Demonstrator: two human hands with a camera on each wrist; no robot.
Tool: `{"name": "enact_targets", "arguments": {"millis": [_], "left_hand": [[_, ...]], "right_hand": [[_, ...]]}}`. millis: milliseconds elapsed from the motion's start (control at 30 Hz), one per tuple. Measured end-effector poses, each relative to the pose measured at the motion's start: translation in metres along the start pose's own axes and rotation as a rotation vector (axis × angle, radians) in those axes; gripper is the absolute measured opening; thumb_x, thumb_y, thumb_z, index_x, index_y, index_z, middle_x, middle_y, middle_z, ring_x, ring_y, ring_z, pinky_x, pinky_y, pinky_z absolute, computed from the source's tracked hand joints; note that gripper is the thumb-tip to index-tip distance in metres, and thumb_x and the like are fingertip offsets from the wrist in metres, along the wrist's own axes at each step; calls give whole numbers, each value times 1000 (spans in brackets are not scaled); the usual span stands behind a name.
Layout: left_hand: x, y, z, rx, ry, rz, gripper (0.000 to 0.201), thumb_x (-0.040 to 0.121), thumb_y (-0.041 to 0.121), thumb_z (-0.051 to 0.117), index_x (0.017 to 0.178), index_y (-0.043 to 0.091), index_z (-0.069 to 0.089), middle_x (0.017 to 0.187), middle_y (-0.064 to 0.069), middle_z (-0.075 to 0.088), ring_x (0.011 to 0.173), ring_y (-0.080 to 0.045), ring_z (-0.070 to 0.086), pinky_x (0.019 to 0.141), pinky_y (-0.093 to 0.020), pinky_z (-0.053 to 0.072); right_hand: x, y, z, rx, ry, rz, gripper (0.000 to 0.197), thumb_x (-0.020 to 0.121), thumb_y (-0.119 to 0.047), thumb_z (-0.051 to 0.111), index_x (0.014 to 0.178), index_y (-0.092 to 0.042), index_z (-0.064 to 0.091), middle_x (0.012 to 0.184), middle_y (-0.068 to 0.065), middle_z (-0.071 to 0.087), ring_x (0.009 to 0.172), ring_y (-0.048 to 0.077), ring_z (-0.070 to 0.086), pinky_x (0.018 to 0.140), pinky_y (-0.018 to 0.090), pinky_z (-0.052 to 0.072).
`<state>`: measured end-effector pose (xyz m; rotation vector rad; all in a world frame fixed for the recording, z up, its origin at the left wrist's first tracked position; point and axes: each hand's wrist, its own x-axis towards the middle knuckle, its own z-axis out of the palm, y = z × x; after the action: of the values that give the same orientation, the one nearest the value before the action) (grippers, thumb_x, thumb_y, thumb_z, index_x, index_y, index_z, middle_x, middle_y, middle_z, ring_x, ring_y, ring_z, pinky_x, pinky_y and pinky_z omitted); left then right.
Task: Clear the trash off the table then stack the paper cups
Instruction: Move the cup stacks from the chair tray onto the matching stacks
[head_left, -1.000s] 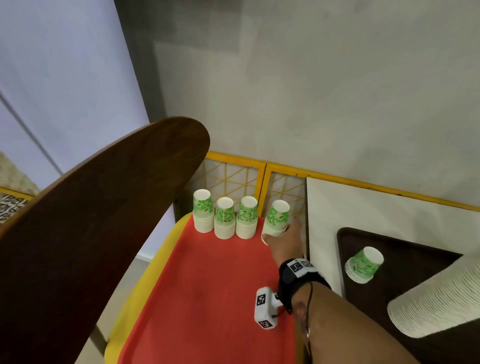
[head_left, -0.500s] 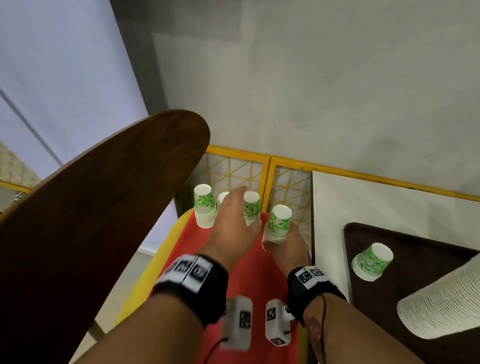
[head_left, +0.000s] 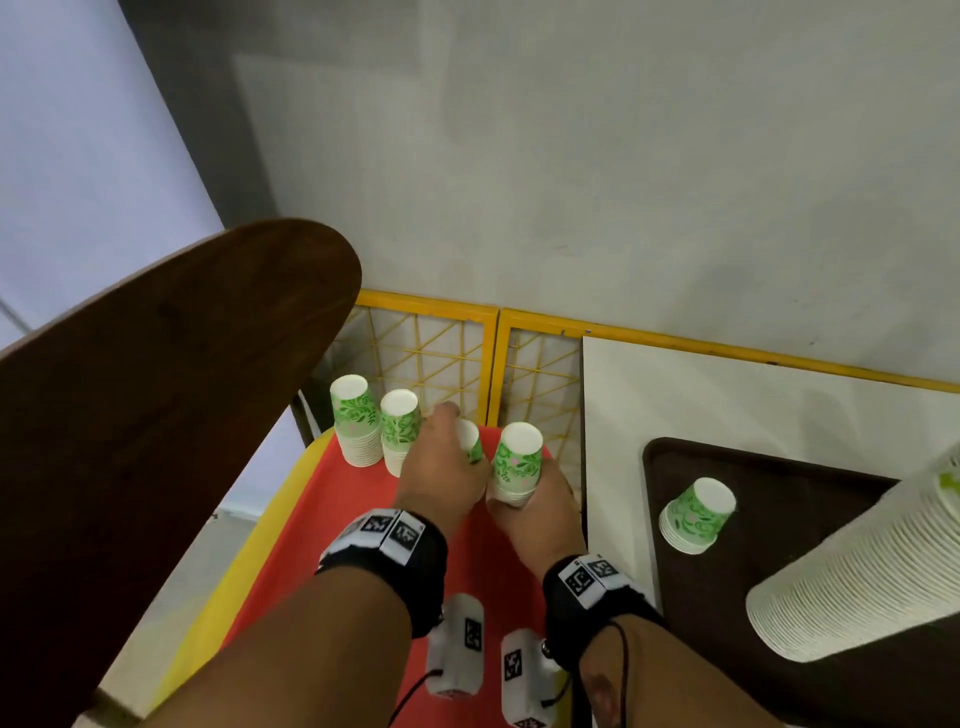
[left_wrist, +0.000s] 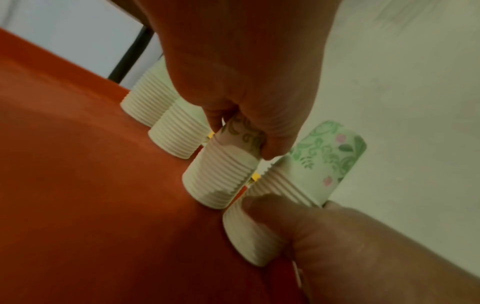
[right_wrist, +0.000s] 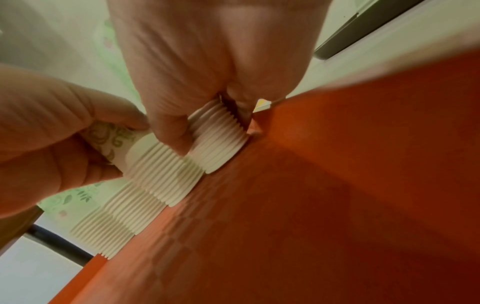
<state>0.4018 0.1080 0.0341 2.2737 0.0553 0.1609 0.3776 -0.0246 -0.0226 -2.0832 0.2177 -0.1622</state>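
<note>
Four upside-down stacks of green-patterned paper cups stand in a row at the far end of the red tray (head_left: 332, 551). My left hand (head_left: 441, 467) grips the third stack (head_left: 471, 441) from above and hides most of it. My right hand (head_left: 537, 506) holds the rightmost stack (head_left: 518, 460) round its lower rims. The first stack (head_left: 353, 421) and second stack (head_left: 399, 423) stand untouched. In the left wrist view my left hand (left_wrist: 246, 82) pinches the third stack (left_wrist: 221, 174) beside the rightmost stack (left_wrist: 319, 162). In the right wrist view my right hand (right_wrist: 207, 61) clasps the rightmost stack (right_wrist: 221, 142).
A dark brown tray (head_left: 789, 493) on the white table (head_left: 727, 405) at the right carries a short cup stack (head_left: 696, 514) and a long stack lying on its side (head_left: 857, 582). A brown chair back (head_left: 156, 415) rises at the left. A yellow lattice fence (head_left: 441, 353) runs behind the cups.
My left hand came in from below and took hold of the third stack. My right hand stayed on the rightmost stack.
</note>
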Motion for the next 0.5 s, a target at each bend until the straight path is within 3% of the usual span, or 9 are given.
{"name": "enact_targets", "arguments": {"millis": [67, 133, 167, 233, 367, 500], "left_hand": [[-11, -6, 4, -166, 71, -49, 60, 73, 11, 76, 123, 20, 44, 102, -1, 60, 92, -20, 61, 79, -30, 49], [-20, -14, 9, -294, 101, -86, 61, 70, 8, 81, 115, 25, 42, 93, 9, 59, 81, -4, 59, 68, -17, 43], [-24, -18, 12, -323, 97, -97, 62, 69, 8, 83, 112, 25, 42, 92, 11, 58, 81, 5, 56, 65, -14, 40], [-31, -27, 19, -339, 47, -115, 55, 70, 7, 84, 110, 20, 48, 92, 8, 61, 81, 3, 56, 69, -17, 41], [-32, -36, 29, -353, 22, -133, 56, 70, 4, 84, 115, 17, 52, 100, -3, 66, 91, -20, 63, 83, -36, 50], [-35, -31, 27, -365, 35, -145, 58, 72, 1, 82, 113, 21, 47, 103, -4, 62, 96, -23, 59, 85, -34, 44]], "right_hand": [[-3, 0, -3, 37, 26, 2, 60, 60, -44, 80, 115, -37, 57, 99, -17, 69, 92, -3, 67, 81, 25, 56], [-5, -2, -7, 80, 44, 0, 48, 62, -31, 87, 98, -37, 56, 88, -19, 68, 83, -12, 64, 70, 7, 47], [-6, -4, -9, 100, 52, 5, 48, 64, -24, 88, 94, -37, 53, 85, -19, 66, 81, -14, 64, 67, 3, 44], [-7, -9, -16, 135, 82, 7, 50, 68, -20, 86, 97, -36, 49, 90, -18, 63, 86, -5, 65, 69, 5, 42], [3, -26, -46, 221, 249, -26, 55, 73, -17, 83, 113, -30, 47, 98, -14, 63, 90, 4, 64, 81, 17, 51], [19, -35, -94, 295, 500, -59, 64, 75, -12, 79, 125, -30, 43, 115, -2, 63, 102, 14, 63, 93, 26, 50]]}}
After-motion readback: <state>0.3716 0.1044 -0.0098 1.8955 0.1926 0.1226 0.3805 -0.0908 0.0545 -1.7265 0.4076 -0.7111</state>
